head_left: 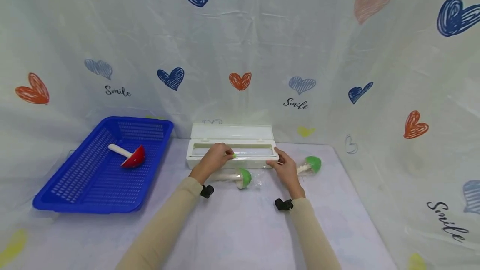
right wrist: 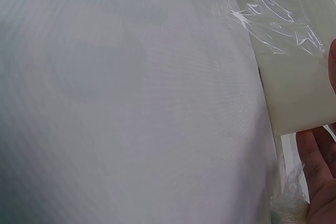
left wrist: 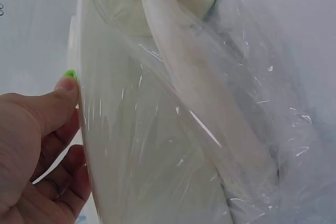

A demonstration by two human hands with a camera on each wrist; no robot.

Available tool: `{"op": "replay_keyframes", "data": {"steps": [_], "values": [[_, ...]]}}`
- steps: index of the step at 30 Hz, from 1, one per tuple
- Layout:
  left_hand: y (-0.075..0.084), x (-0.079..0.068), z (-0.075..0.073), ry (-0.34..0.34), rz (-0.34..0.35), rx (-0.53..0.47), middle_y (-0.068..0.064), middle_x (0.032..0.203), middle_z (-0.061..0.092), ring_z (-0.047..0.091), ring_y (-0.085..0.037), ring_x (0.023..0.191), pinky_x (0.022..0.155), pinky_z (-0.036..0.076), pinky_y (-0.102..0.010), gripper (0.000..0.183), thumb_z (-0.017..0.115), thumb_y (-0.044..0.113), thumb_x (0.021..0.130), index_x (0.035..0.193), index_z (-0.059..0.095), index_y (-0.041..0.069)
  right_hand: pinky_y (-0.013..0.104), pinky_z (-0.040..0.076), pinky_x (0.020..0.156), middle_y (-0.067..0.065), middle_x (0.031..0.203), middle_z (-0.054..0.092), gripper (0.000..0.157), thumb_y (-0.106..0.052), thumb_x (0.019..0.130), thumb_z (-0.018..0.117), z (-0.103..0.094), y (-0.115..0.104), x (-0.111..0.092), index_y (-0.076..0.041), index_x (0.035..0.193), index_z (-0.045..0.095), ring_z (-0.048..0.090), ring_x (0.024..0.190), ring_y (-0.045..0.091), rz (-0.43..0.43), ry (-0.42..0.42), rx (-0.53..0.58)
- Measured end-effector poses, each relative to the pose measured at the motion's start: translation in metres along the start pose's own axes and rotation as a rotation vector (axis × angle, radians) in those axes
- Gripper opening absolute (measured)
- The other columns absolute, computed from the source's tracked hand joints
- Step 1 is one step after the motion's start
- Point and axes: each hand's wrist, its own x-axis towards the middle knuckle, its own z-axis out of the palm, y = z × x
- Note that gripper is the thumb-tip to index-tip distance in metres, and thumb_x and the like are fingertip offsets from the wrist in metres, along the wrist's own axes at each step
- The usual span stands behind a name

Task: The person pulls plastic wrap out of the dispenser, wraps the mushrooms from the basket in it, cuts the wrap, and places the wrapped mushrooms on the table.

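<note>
A white cling film dispenser [head_left: 243,162] stands against the back curtain, its lid [head_left: 232,131] raised and a film roll visible inside. My left hand [head_left: 214,159] pinches a small green slider [left wrist: 71,74] at the dispenser's front top edge. The right hand [head_left: 286,168] grips the dispenser's right end, with the thumb on the front. Clear film [left wrist: 252,77] hangs down the front and lies over a toy mushroom with a green cap [head_left: 244,178] and pale stem. A second green-capped mushroom [head_left: 313,164], its stem wrapped in film, lies beside my right hand, partly hidden by it.
A blue perforated basket [head_left: 93,203] sits at the left of the table, with a red-capped mushroom [head_left: 135,157] inside. White tabletop [head_left: 243,232] stretches in front of the dispenser. A heart-patterned curtain [head_left: 262,45] rises behind and along the right.
</note>
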Motion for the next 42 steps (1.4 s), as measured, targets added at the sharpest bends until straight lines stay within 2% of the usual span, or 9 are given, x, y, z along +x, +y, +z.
{"op": "replay_keyframes", "data": {"steps": [4,16,26,30,34,38,42], "values": [[-0.005,-0.003,-0.005,0.009,0.001,0.001,-0.005,0.1,0.074,0.065,-0.022,0.098,0.088,0.056,-0.036,0.011,0.076,0.015,0.094,0.101,0.079,0.008,0.043,0.056,0.099,0.016,0.134,0.066,0.069,-0.029,0.087,0.083,-0.002,-0.002,0.0,-0.02,0.149,0.055,0.067,0.117,0.03,0.003,-0.001,-0.016],[-0.023,-0.019,-0.021,0.053,-0.004,0.062,-0.006,0.102,0.075,0.068,-0.026,0.1,0.088,0.057,-0.04,0.012,0.076,0.016,0.094,0.103,0.079,0.009,0.046,0.055,0.102,0.014,0.146,0.06,0.072,-0.034,0.085,0.083,-0.011,0.005,0.002,-0.019,0.149,0.055,0.064,0.123,0.032,-0.013,-0.003,-0.009],[-0.035,-0.028,-0.026,0.121,0.027,0.087,-0.004,0.098,0.077,0.069,-0.028,0.097,0.088,0.054,-0.046,0.012,0.078,0.02,0.092,0.1,0.081,0.011,0.044,0.055,0.1,0.017,0.145,0.06,0.069,-0.026,0.087,0.083,-0.006,0.003,0.001,-0.016,0.149,0.055,0.064,0.125,0.033,-0.018,-0.005,0.008],[-0.042,-0.033,-0.029,0.149,0.007,0.113,-0.001,0.098,0.078,0.067,-0.03,0.102,0.093,0.047,-0.053,0.011,0.079,0.024,0.092,0.099,0.081,0.015,0.044,0.056,0.099,0.019,0.144,0.06,0.07,-0.026,0.087,0.083,-0.006,0.001,0.001,-0.015,0.15,0.054,0.064,0.124,0.035,-0.021,-0.015,0.004],[-0.049,-0.036,-0.032,0.165,-0.015,0.143,0.001,0.102,0.078,0.063,-0.03,0.104,0.093,0.042,-0.054,0.011,0.078,0.027,0.092,0.098,0.081,0.019,0.044,0.056,0.099,0.017,0.143,0.062,0.07,-0.026,0.085,0.084,-0.006,0.001,0.001,-0.017,0.149,0.056,0.066,0.122,0.033,-0.017,0.001,0.002],[-0.054,-0.04,-0.034,0.152,-0.066,0.117,0.002,0.106,0.076,0.06,-0.03,0.108,0.097,0.037,-0.058,0.011,0.077,0.029,0.094,0.099,0.081,0.021,0.044,0.056,0.1,0.016,0.147,0.059,0.069,-0.026,0.086,0.083,-0.005,0.0,0.002,-0.017,0.149,0.056,0.065,0.124,0.033,-0.026,-0.011,-0.001],[-0.057,-0.043,-0.036,0.135,-0.094,0.059,-0.001,0.111,0.075,0.06,-0.034,0.118,0.099,0.039,-0.066,0.012,0.076,0.029,0.094,0.102,0.08,0.02,0.043,0.056,0.1,0.018,0.147,0.059,0.069,-0.026,0.086,0.083,-0.002,-0.001,0.002,-0.015,0.149,0.056,0.064,0.126,0.034,-0.032,-0.004,-0.011]]}}
